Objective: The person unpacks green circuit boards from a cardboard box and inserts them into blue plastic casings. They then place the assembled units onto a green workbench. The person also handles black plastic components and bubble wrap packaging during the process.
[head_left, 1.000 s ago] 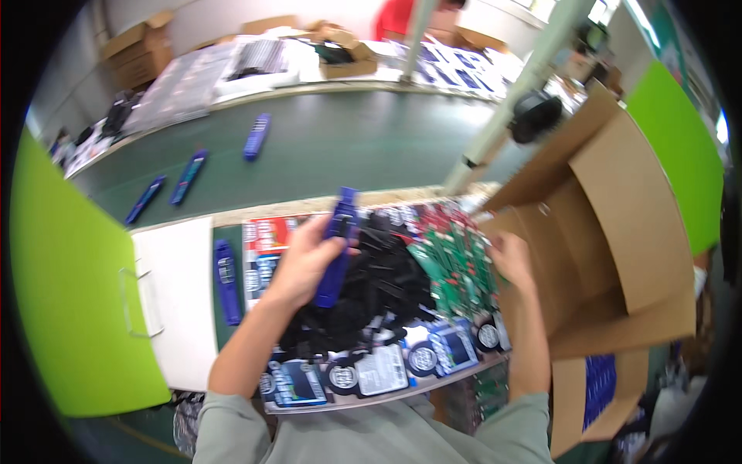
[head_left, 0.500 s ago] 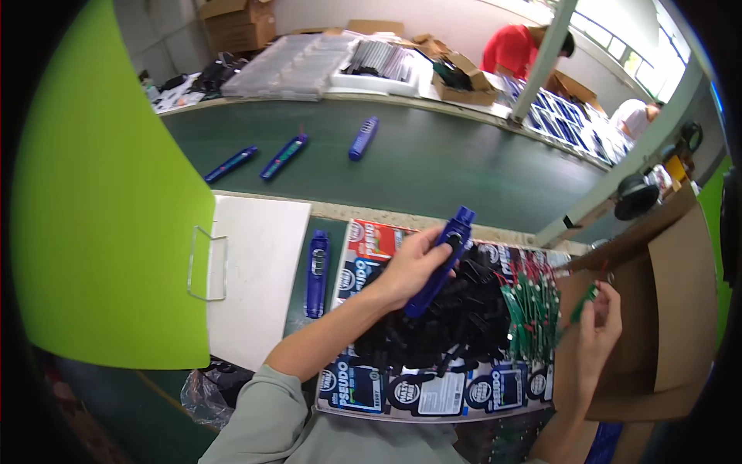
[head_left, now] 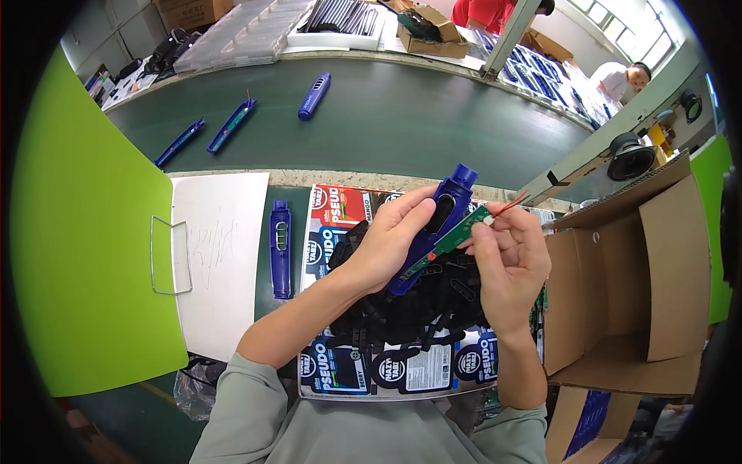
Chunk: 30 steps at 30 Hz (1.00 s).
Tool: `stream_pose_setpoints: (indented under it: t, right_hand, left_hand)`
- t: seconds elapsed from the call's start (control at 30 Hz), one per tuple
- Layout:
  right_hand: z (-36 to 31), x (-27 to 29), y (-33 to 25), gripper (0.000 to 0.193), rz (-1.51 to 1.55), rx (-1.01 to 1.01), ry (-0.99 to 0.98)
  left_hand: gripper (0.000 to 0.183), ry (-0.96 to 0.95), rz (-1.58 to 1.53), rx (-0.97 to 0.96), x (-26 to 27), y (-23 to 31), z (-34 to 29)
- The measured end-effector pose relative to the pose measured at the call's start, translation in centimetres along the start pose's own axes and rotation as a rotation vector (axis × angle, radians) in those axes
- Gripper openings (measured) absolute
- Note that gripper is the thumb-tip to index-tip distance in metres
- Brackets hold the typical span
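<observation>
Two grips: L hand [head_left: 389, 241] clamped on blue casing [head_left: 423, 246], pt hidden bhnd green PCB [head_left: 451, 243] pinched in R hand [head_left: 510, 271]

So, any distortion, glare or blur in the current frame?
Head view: fisheye bowing curves the long green work surface, and the corners go black; head view: the window at upper right is bright, nearly washed out; head view: the green circuit board and blue plastic housing look fairly sharp, without obvious motion blur.
</observation>
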State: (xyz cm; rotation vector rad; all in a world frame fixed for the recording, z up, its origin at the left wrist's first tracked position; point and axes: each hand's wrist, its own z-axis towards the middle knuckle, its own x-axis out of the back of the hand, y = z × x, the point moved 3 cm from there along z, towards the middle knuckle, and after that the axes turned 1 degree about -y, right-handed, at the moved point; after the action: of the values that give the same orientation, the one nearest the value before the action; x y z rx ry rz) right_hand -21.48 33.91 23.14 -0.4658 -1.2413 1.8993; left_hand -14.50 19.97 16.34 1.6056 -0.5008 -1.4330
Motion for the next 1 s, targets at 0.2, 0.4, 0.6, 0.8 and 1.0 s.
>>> stream_pose_setpoints:
  t: [0.2, 0.4, 0.6, 0.8, 1.0]
  right_hand:
    - [-0.3, -0.7, 1.4, 0.024, -0.026, -0.021, -0.045]
    - [-0.2, -0.8, 1.5, 0.024, -0.022, -0.016, -0.048]
    - [0.0, -0.8, 1.4, 0.023, -0.044, -0.047, -0.101]
    - [1.0, -0.7, 0.4, 0.031, -0.583, 0.241, -0.093]
    - [0.2, -1.1, 2.3, 0.041, -0.524, 0.222, 0.062]
  left_hand:
    - [0.041, -0.007, 0.026, -0.011, 0.2, 0.1, 0.1]
    - [0.041, -0.016, 0.03, -0.025, 0.1, 0.2, 0.1]
    - [0.042, -0.002, 0.032, -0.01, 0.1, 0.0, 0.0]
    - [0.042, -0.028, 0.03, -0.02, -0.5, 0.0, -0.3]
    - [0.04, -0.007, 0.067, -0.05, -1.0, -0.2, -0.6]
